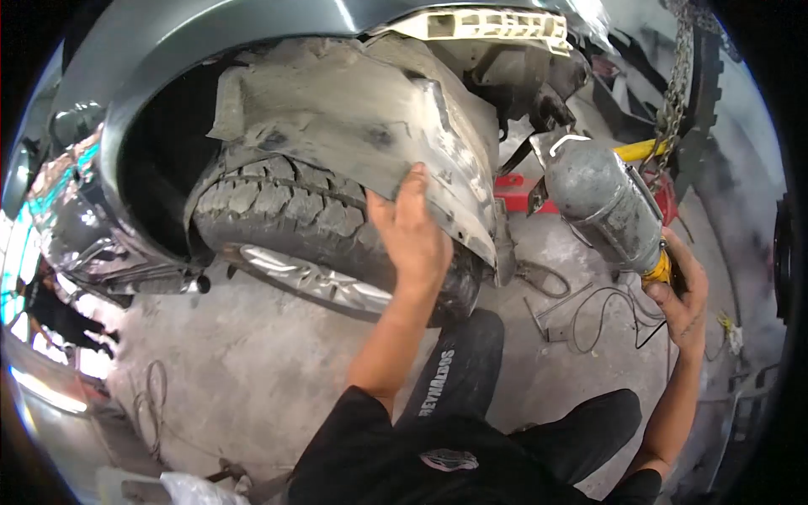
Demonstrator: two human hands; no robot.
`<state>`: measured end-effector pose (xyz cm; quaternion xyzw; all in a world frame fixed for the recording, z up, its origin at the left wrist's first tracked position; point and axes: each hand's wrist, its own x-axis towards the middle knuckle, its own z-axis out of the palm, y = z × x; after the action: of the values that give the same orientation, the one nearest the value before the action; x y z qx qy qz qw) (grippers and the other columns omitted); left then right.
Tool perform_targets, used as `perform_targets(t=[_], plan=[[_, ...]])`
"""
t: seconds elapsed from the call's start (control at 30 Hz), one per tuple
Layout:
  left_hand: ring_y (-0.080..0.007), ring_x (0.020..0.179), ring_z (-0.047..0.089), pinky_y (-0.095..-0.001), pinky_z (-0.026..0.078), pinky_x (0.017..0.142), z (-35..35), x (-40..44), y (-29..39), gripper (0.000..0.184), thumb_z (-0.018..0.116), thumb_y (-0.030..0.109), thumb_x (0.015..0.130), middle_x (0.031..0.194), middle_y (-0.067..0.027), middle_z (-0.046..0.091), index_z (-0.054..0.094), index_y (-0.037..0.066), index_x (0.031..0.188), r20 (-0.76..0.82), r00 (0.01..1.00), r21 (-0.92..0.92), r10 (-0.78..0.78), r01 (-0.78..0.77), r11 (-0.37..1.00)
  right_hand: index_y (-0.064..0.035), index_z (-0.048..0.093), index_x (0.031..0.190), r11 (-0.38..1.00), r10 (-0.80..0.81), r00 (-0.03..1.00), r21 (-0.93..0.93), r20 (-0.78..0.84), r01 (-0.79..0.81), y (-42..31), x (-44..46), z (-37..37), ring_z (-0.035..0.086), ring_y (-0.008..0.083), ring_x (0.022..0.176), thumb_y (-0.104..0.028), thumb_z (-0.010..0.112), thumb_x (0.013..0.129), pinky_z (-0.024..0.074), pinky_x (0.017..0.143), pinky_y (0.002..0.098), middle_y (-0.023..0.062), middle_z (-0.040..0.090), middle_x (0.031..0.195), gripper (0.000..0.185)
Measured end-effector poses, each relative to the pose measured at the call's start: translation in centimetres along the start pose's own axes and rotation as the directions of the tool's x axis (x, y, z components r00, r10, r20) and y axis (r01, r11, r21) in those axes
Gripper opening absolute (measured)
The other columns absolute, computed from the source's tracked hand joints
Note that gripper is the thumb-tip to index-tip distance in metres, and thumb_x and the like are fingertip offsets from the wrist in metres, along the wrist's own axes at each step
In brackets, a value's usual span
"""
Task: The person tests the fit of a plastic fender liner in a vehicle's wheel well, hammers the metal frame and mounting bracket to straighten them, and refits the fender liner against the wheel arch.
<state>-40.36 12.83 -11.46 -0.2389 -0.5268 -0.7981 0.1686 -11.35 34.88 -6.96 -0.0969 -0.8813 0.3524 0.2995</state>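
Resting against the lower part of a dirt-caked wheel-arch liner (311,105), the left grip (414,237) sits near the centre of the view with its forefinger laid along the surface; I cannot tell whether thumb and fingers pinch an edge. The liner spreads from 11 to 12 o'clock, just above the treaded tyre (282,200) at 10 o'clock and under the curve of the fender (172,55). Out at 3 o'clock, the right grip (688,295) is wrapped around the yellow end (661,268) of a grey canister-like part (602,202), whose rounded end tilts away from that hand towards 11 o'clock; whether anything else supports it is unclear. The step in hand looks to be handling the liner and the canister-like part together, one on each side. As I judge it, the next move calls for a sure hold on the flexible liner so that it does not snag on the tread, and a firm wrist to keep the canister-like part clear of the hanging chain (676,97) at 2 o'clock.
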Motion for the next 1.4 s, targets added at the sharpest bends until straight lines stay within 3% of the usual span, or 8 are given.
perform_targets(t=[0.03, 0.13, 0.27, 0.5, 0.93, 1.1, 1.2, 1.4], plan=[[-0.0231, 0.107, 0.060, -0.0339, 0.045, 0.100, 1.1, 0.1, 0.6, 0.039, 0.063, 0.006, 0.094, 0.120, -0.0142, 0.062, 0.052, -0.006, 0.130, -0.085, 0.979, -0.337, -0.185, 0.147, 0.930, 0.0045, 0.054, 0.142, 1.000, 0.013, 1.000, -0.004, -0.019, -0.013, -1.1, 0.3, 0.5, 0.063, 0.0236, 0.116, -0.047, 0.081, 0.083, 0.0474, 0.100, 0.0361, 0.0155, 0.066, 0.124, 0.083], [-0.0242, 0.105, 0.060, -0.0341, 0.045, 0.098, 2.1, 0.9, -1.1, 0.033, 0.061, 0.008, 0.097, 0.117, -0.0161, 0.064, 0.055, -0.009, 0.124, -0.054, 0.978, -0.464, -0.201, 0.154, 0.872, 0.0053, 0.053, 0.143, 0.999, 0.039, 0.997, -0.024, -0.063, -0.041, -4.2, 0.8, 2.3, 0.062, 0.0249, 0.118, -0.048, 0.081, 0.084, 0.0468, 0.102, 0.0379, 0.0157, 0.065, 0.126, 0.084], [-0.0232, 0.103, 0.060, -0.0348, 0.046, 0.093, 1.5, 1.9, -3.0, 0.027, 0.058, 0.009, 0.100, 0.111, -0.0193, 0.065, 0.059, -0.012, 0.116, -0.053, 0.966, -0.424, -0.253, 0.208, 0.882, 0.0073, 0.051, 0.144, 0.992, 0.075, 0.995, -0.092, -0.061, -0.081, -8.7, 2.1, 5.3, 0.062, 0.0261, 0.117, -0.046, 0.081, 0.085, 0.0470, 0.102, 0.0382, 0.0166, 0.064, 0.127, 0.084], [-0.0209, 0.107, 0.059, -0.0348, 0.046, 0.096, 0.2, 2.0, -3.4, 0.033, 0.057, 0.013, 0.102, 0.118, -0.0154, 0.066, 0.058, -0.011, 0.124, -0.003, 0.952, -0.481, -0.307, 0.268, 0.835, 0.0098, 0.053, 0.141, 0.889, 0.022, 0.993, -0.453, -0.117, -0.073, -13.3, 4.2, 9.4, 0.063, 0.0270, 0.114, -0.037, 0.079, 0.088, 0.0501, 0.099, 0.0390, 0.0205, 0.065, 0.126, 0.075], [-0.0213, 0.113, 0.057, -0.0355, 0.043, 0.102, 0.4, 1.9, -4.3, 0.036, 0.056, 0.010, 0.101, 0.125, -0.0151, 0.063, 0.056, -0.010, 0.131, 0.048, 0.949, -0.539, -0.313, 0.288, 0.791, 0.0121, 0.046, 0.145, 0.935, 0.016, 0.983, -0.344, -0.183, -0.080, -14.4, 5.9, 13.1, 0.062, 0.0230, 0.114, -0.028, 0.076, 0.092, 0.0513, 0.096, 0.0352, 0.0173, 0.062, 0.128, 0.072], [-0.0236, 0.114, 0.058, -0.0366, 0.043, 0.103, 0.0, 1.8, -4.2, 0.039, 0.057, 0.010, 0.099, 0.127, -0.0167, 0.063, 0.056, -0.010, 0.132, 0.105, 0.929, -0.536, -0.355, 0.354, 0.767, 0.0107, 0.045, 0.147, 0.908, 0.047, 0.978, -0.399, -0.201, -0.125, -14.5, 6.3, 13.8, 0.061, 0.0231, 0.116, -0.042, 0.071, 0.094, 0.0498, 0.099, 0.0372, 0.0177, 0.063, 0.128, 0.079], [-0.0254, 0.115, 0.058, -0.0371, 0.043, 0.103, 0.0, 2.0, -4.0, 0.039, 0.058, 0.010, 0.098, 0.127, -0.0174, 0.063, 0.056, -0.010, 0.132, 0.103, 0.922, -0.536, -0.373, 0.368, 0.760, 0.0100, 0.044, 0.148, 0.914, 0.154, 0.966, -0.341, -0.208, -0.220, -15.4, 6.4, 13.9, 0.061, 0.0223, 0.116, -0.041, 0.072, 0.094, 0.0493, 0.098, 0.0358, 0.0174, 0.063, 0.127, 0.079], [-0.0251, 0.115, 0.058, -0.0369, 0.044, 0.102, 0.3, 1.6, -4.3, 0.036, 0.056, 0.008, 0.099, 0.126, -0.0167, 0.063, 0.057, -0.008, 0.131, 0.100, 0.924, -0.552, -0.370, 0.361, 0.752, 0.0108, 0.043, 0.148, 0.916, 0.156, 0.966, -0.335, -0.206, -0.219, -15.8, 6.2, 14.2, 0.059, 0.0238, 0.120, -0.040, 0.072, 0.095, 0.0457, 0.103, 0.0366, 0.0160, 0.059, 0.133, 0.079]])
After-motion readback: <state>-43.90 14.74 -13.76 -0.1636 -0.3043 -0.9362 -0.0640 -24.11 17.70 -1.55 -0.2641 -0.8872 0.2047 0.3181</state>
